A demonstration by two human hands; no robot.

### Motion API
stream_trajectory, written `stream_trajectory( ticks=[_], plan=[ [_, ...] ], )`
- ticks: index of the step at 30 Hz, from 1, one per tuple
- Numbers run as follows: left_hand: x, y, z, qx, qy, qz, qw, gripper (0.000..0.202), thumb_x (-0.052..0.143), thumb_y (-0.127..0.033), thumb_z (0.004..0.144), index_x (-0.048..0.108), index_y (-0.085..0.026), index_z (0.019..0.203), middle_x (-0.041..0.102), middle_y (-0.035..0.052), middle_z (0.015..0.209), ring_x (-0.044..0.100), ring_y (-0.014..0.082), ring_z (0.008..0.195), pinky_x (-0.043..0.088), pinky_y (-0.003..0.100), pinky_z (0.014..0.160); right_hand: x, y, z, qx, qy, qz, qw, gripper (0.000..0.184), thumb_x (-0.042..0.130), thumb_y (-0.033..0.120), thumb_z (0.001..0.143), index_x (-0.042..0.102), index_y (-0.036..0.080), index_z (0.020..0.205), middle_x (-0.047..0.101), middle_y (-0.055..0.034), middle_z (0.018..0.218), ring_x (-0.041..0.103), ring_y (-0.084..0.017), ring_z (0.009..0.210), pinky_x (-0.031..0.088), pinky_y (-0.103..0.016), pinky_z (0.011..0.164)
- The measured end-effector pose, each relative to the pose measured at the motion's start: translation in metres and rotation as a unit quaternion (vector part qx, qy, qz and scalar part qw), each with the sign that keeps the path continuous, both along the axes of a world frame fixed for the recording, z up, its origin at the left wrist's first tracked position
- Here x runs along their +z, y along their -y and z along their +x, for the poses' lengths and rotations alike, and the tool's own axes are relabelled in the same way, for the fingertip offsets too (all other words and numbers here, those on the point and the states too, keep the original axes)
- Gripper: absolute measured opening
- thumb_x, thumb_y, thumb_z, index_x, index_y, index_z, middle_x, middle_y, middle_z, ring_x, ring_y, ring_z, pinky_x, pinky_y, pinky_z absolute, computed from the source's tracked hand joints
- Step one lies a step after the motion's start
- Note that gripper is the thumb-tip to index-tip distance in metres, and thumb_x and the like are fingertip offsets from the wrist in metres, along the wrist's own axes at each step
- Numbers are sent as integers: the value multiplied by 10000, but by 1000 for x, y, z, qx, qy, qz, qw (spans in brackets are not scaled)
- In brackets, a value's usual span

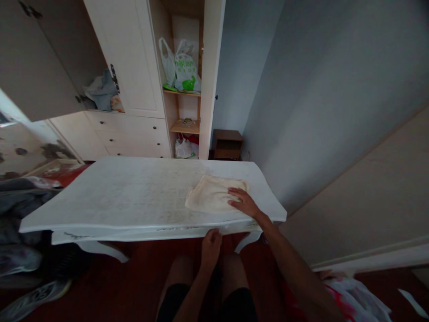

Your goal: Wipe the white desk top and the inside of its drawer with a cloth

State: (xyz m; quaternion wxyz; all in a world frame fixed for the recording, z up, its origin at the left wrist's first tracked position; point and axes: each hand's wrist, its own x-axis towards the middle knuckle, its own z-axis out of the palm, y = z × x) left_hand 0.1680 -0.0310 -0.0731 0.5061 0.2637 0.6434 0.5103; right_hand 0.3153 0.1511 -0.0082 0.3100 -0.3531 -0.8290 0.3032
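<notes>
A cream cloth (211, 194) lies folded on the right half of a white table (134, 188) with a curved front edge. My right hand (246, 205) rests flat on the cloth's right part, fingers stretched and slightly spread. At the table's front edge, below the cloth, is my left hand (211, 247). Its fingers are curled closed against the edge, and what they hold, if anything, is hidden. Grey smudges mark the tabletop around and left of the cloth.
Behind the table stands a white wardrobe (134, 58) with open doors and plastic bags (186, 71) on its shelves. A small brown cabinet (228, 138) sits in the corner. Clothes (20, 205) and a shoe (36, 297) are at left; a plastic bag (358, 297) lies at lower right.
</notes>
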Motion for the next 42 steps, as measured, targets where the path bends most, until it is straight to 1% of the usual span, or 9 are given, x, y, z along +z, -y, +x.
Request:
stream_trajectory(
  ticks=[4, 7, 9, 14, 16, 20, 24, 34, 42],
  plan=[
    [-10, -27, 15, -23, 138, -76, 987, 210, 631, -338, 812, 617, -208, 976, 698, 59, 972, 670, 151, 695, 492, 226, 510, -1, 7, 3, -139, -149, -122, 971, 463, 628, 591, 812, 759, 197, 1015, 747, -88, 1047, 679, -235, 957, 545, -371, 835],
    [-6, -38, 17, 1, 188, -82, 979, 209, 668, -370, 821, 625, -195, 928, 711, 56, 931, 674, 134, 667, 518, 221, 539, 1, 7, 4, -184, -175, -160, 954, 483, 669, 600, 762, 762, 181, 983, 751, -76, 934, 666, -217, 825, 527, -306, 640],
    [-4, -40, 16, 10, 207, -101, 973, 210, 682, -371, 824, 623, -183, 896, 713, 53, 861, 663, 131, 616, 511, 222, 524, 0, 4, 5, -188, -229, -169, 940, 450, 725, 586, 706, 757, 187, 910, 749, -70, 922, 671, -212, 846, 537, -306, 674],
    [-2, -44, 13, -48, 333, -132, 933, 238, 515, -300, 925, 636, -122, 823, 718, 87, 827, 678, 143, 621, 554, 263, 580, -8, -3, 11, -212, -424, -181, 862, 416, 817, 562, 595, 696, 207, 776, 747, -56, 898, 684, -195, 854, 551, -349, 849],
    [-3, -46, 15, -43, 358, -134, 923, 274, 460, -275, 945, 623, -118, 790, 713, 80, 800, 671, 128, 611, 556, 255, 599, -11, -5, 12, -201, -416, -190, 867, 420, 835, 547, 595, 705, 199, 792, 749, -63, 905, 680, -198, 845, 548, -362, 865],
    [-9, -49, 24, -6, 327, -126, 937, 314, 432, -316, 966, 601, -134, 774, 686, 37, 700, 621, 95, 533, 484, 207, 527, -16, -9, 13, -185, -382, -190, 885, 429, 827, 553, 627, 733, 184, 826, 750, -59, 899, 666, -187, 819, 542, -358, 856],
    [-15, -50, 26, 8, 305, -118, 945, 332, 444, -345, 968, 606, -131, 773, 662, 17, 636, 585, 78, 496, 420, 185, 498, -18, -15, 13, -190, -399, -191, 876, 421, 853, 545, 579, 739, 179, 754, 738, -48, 801, 644, -162, 748, 540, -304, 774],
    [-14, -46, -2, -109, 366, -143, 913, 251, 503, -293, 913, 668, -106, 884, 729, 85, 834, 663, 123, 641, 507, 220, 599, -23, -27, 14, -206, -452, -216, 841, 334, 857, 445, 562, 694, 187, 697, 717, -38, 742, 639, -140, 661, 555, -276, 672],
    [-11, -44, -5, -103, 361, -163, 913, 271, 550, -361, 882, 660, -120, 829, 499, -35, 509, 399, 53, 395, 304, 154, 426, -25, -28, 10, -214, -444, -214, 843, 277, 815, 395, 588, 674, 175, 678, 705, -27, 713, 617, -114, 635, 522, -237, 638]
  ],
)
